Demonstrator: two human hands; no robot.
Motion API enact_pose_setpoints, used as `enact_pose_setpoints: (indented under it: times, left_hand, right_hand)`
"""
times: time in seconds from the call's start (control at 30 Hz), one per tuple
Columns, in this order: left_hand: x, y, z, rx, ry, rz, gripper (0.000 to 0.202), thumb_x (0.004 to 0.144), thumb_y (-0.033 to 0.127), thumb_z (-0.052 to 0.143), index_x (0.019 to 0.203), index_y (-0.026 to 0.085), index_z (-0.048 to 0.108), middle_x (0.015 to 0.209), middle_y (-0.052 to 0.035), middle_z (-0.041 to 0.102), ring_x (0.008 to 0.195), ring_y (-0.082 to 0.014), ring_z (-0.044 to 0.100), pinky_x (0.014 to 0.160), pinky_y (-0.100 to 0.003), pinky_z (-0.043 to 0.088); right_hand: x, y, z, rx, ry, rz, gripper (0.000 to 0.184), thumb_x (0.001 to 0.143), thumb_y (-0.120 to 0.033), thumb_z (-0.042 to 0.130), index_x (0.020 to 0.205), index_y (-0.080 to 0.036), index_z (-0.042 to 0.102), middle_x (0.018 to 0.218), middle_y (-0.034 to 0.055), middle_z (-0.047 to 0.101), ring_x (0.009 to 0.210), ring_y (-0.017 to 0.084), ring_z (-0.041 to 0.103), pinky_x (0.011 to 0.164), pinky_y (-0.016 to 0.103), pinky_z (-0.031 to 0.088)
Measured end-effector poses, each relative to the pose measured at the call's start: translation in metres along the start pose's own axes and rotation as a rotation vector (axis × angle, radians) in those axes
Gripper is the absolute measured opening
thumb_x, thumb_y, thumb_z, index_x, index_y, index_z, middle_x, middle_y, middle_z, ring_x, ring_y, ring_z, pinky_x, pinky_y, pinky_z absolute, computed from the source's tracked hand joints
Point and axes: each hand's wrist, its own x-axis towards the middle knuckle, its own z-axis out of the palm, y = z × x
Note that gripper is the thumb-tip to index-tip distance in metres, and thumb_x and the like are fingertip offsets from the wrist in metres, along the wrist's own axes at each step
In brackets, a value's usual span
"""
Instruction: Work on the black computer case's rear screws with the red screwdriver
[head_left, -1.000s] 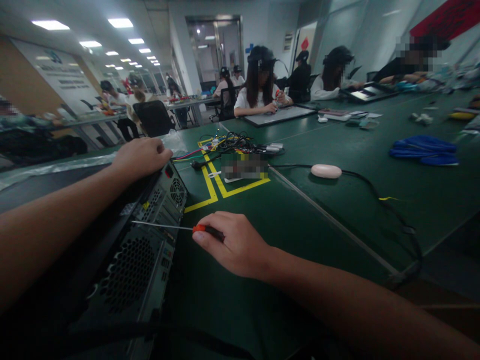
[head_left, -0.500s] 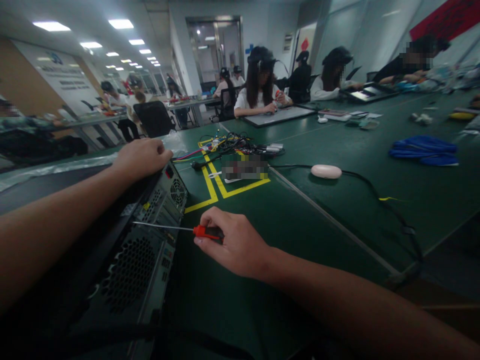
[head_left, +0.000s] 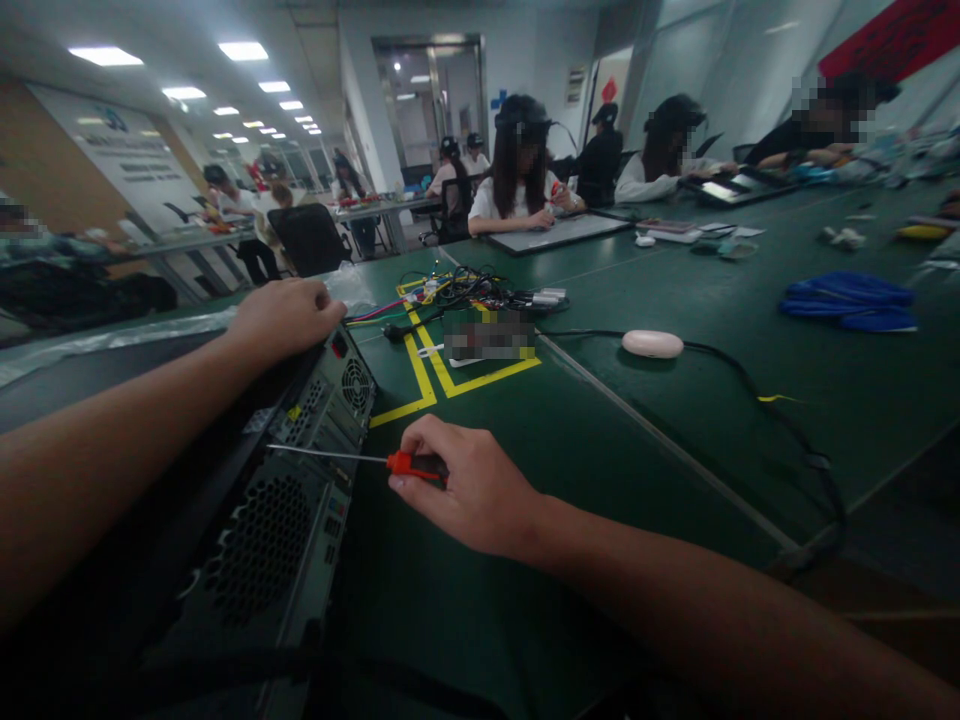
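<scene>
A black desktop computer case (head_left: 142,390) lies at the lower left, its metal back panel turned to the right, with a round honeycomb vent and a small fan grille. My left hand (head_left: 283,318) rests on the far top corner of the case, its fingers curled at the edge and partly hidden. Closed round the red and black handle of a screwdriver (head_left: 409,464), my right hand (head_left: 480,488) is beside the back panel. The long thin shaft points left, and its tip meets the panel's upper edge, above the vent.
Tangled cables (head_left: 472,285) lie beyond the case near yellow tape (head_left: 487,376). A pale pink oval object (head_left: 652,344) sits by a black cable (head_left: 739,372). A folded blue cloth (head_left: 847,300) lies to the right. Several people work at tables behind, one over a flat panel (head_left: 559,232).
</scene>
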Motion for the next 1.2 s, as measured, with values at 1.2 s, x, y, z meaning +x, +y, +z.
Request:
enact_pose_setpoints:
  times: [1.2]
  left_hand:
    - [0.0004, 0.0002, 0.0012, -0.024, 0.009, 0.011, 0.060, 0.094, 0.050, 0.033, 0.115, 0.010, 0.073, 0.121, -0.0274, 0.074, 0.116, -0.0425, 0.069, 0.098, -0.054, 0.054]
  right_hand:
    - [-0.0004, -0.0027, -0.0009, 0.001, 0.029, -0.008, 0.018, 0.099, -0.038, 0.068, 0.102, -0.019, 0.066, 0.092, 0.0027, 0.072, 0.079, 0.017, 0.065, 0.072, 0.030, 0.046]
